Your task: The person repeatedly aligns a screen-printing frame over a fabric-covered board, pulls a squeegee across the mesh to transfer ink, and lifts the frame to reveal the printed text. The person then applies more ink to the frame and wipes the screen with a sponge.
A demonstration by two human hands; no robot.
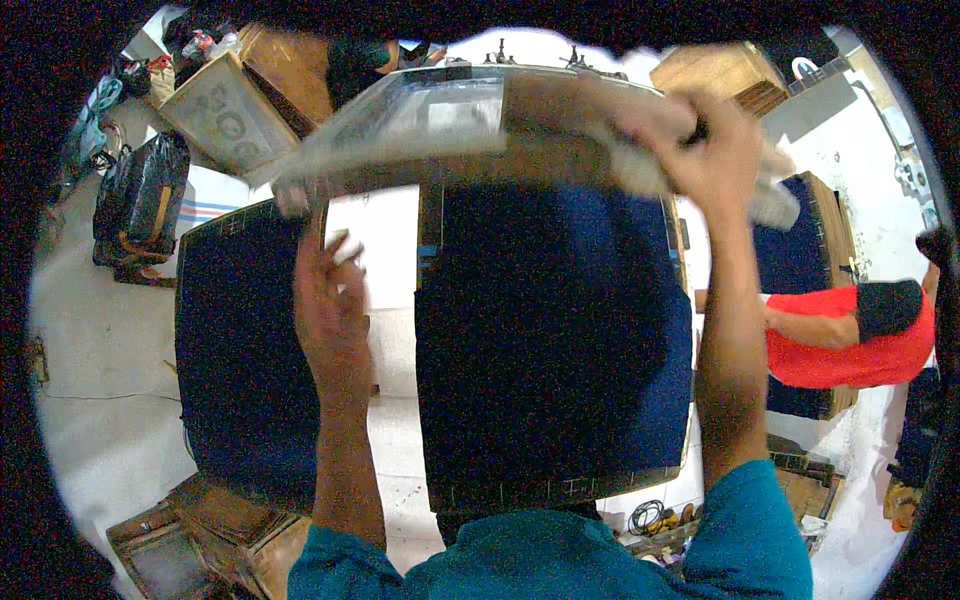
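A wide rectangular printing screen (450, 160), with a pale see-through sheet in a brownish frame, is lifted and tilted over the far end of the middle board. It is smeared by motion. My right hand (705, 150) closes round its right side, beside a whitish bundle (775, 195) whose kind I cannot make out. At the near left corner of the screen is my left hand (330, 290), fingers bent and reaching up to the frame; blur hides part of this contact. Dark navy fabric (550, 340) lies flat on the board below, between my forearms.
Another board with navy fabric (250, 350) stands to the left. On the right, a person in a red top (830, 335) is beside a further fabric-covered board (785, 235). A black plastic-wrapped bundle (145, 200) and a wooden-edged panel (230, 115) are at far left; boxes (215, 525) sit near left.
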